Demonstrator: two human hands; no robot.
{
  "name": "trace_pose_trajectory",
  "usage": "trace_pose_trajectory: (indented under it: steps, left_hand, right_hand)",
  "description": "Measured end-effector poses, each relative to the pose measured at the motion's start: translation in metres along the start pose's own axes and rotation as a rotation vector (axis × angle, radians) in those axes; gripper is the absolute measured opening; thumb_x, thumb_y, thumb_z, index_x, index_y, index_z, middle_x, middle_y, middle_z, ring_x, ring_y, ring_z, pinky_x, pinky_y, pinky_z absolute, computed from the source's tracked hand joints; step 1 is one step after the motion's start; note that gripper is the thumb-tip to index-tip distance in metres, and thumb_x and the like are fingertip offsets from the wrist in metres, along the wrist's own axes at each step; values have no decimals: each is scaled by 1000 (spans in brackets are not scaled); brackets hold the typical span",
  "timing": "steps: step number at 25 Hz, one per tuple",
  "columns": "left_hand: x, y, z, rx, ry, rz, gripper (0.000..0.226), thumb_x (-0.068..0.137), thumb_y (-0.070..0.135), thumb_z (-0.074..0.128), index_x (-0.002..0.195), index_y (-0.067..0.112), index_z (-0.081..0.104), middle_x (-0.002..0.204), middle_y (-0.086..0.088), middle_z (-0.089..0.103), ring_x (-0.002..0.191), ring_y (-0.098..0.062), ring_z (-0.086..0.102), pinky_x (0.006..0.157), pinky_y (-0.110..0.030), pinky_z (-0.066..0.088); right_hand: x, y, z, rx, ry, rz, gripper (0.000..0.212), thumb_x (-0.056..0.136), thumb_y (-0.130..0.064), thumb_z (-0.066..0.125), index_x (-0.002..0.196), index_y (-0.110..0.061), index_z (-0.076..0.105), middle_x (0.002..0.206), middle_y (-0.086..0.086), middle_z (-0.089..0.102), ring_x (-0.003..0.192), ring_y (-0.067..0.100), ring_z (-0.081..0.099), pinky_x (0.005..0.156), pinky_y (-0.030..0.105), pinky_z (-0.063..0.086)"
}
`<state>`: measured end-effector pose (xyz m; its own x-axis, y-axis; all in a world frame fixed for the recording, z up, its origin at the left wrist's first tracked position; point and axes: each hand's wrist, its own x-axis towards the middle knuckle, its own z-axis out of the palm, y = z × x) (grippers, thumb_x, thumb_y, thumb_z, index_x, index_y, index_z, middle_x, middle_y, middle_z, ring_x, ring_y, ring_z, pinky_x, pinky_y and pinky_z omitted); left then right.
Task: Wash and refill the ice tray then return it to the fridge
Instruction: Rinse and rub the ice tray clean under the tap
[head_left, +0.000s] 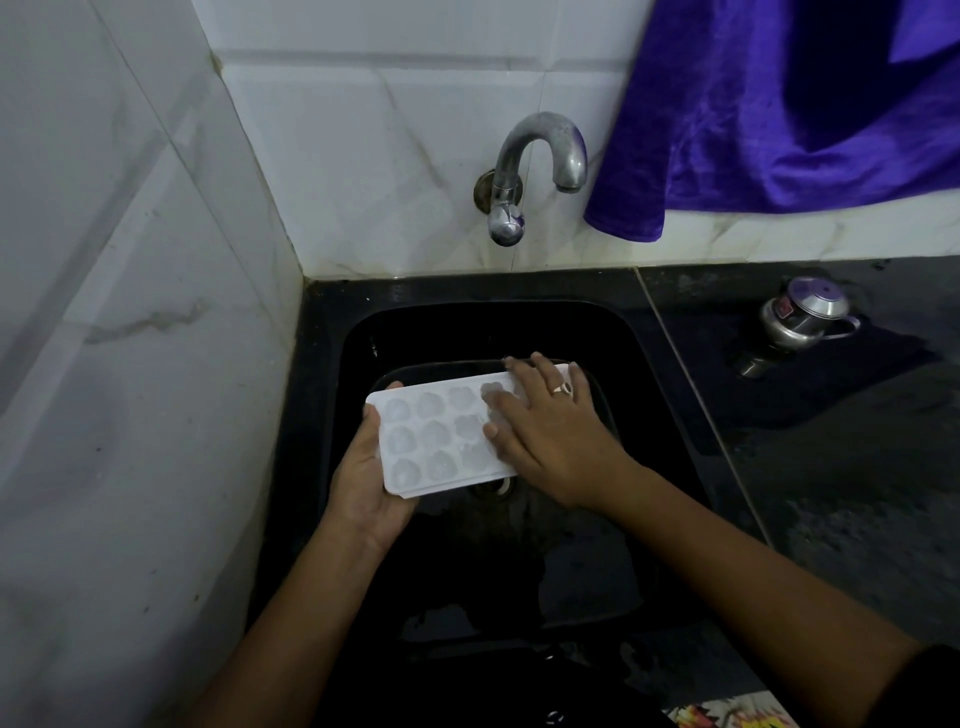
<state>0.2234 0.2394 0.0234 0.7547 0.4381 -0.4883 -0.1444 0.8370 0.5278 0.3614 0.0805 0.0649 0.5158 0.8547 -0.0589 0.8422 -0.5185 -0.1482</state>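
Observation:
A white plastic ice tray with rounded cavities is held over the black sink. My left hand grips its near-left corner from below, thumb on the rim. My right hand, wearing a ring, lies flat on the tray's right half with fingers spread, covering those cavities. The metal tap on the tiled wall above the sink shows no water running.
A dark bowl or pan sits in the sink under the tray. A small steel lidded pot stands on the black counter at right. A purple cloth hangs over the wall at upper right. Tiled wall closes the left side.

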Motion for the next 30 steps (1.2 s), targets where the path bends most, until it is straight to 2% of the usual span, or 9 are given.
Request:
trace_pose_trajectory:
  steps: [4, 7, 11, 15, 18, 22, 25, 27, 30]
  left_hand:
    - [1, -6, 3, 1, -26, -33, 46, 111, 48, 40, 146, 23, 56, 148, -20, 59, 135, -43, 57, 113, -67, 41]
    - [3, -1, 0, -12, -17, 2, 43, 111, 49, 39, 135, 24, 63, 142, -19, 64, 128, -41, 64, 104, -63, 51]
    - [-1, -4, 6, -2, -34, -21, 43, 111, 48, 38, 139, 25, 61, 143, -20, 64, 129, -41, 63, 109, -65, 45]
    - [-2, 0, 3, -16, -17, 7, 46, 111, 48, 38, 146, 25, 56, 142, -20, 64, 125, -40, 66, 99, -60, 52]
    - [-4, -5, 9, 18, -27, -12, 45, 111, 47, 37, 147, 26, 55, 139, -17, 67, 121, -37, 69, 94, -57, 56]
    - [1, 1, 2, 5, 9, 14, 49, 110, 49, 39, 151, 26, 52, 143, -19, 63, 128, -41, 63, 104, -63, 49]
    - [2, -1, 2, 1, 5, -16, 50, 110, 50, 41, 152, 25, 51, 146, -19, 61, 132, -42, 60, 109, -64, 46]
    - [-1, -3, 4, 12, 1, -3, 45, 110, 48, 38, 145, 25, 56, 141, -18, 65, 124, -38, 67, 99, -60, 55]
    - [-2, 3, 3, -12, -12, 37, 42, 110, 47, 38, 141, 26, 58, 138, -18, 68, 119, -38, 70, 90, -57, 60]
  right_hand:
    - [9, -2, -6, 18, 60, 88, 63, 101, -60, 13, 130, -23, 55, 168, 14, 25, 157, 37, 12, 124, 65, 5]
    - [2, 0, -2, -27, 13, 6, 61, 104, -58, 14, 145, -28, 47, 169, 13, 21, 158, 38, 9, 124, 66, 3]
    - [10, -3, -4, 3, 79, 102, 61, 102, -58, 16, 129, -24, 58, 166, 16, 29, 156, 40, 16, 123, 67, 6]
    - [3, -2, 1, -31, 37, 27, 57, 106, -56, 18, 145, -29, 49, 166, 15, 26, 156, 40, 13, 123, 67, 3]
    - [8, -2, -4, 16, 81, 129, 56, 104, -56, 20, 132, -25, 56, 166, 16, 27, 156, 40, 13, 123, 67, 4]
    - [3, -3, 1, -18, 24, 49, 57, 105, -56, 16, 145, -30, 47, 168, 14, 22, 157, 39, 9, 124, 66, 2]
    - [12, -2, -5, 26, 66, 113, 57, 103, -57, 16, 136, -29, 54, 168, 15, 24, 157, 38, 11, 124, 65, 3]
    - [12, -9, -1, 4, 43, 78, 66, 101, -59, 12, 135, -22, 53, 168, 15, 25, 157, 38, 11, 124, 64, 4]
    - [6, -2, -2, 2, 16, 23, 56, 105, -56, 16, 145, -31, 47, 168, 14, 22, 157, 38, 8, 124, 65, 2]
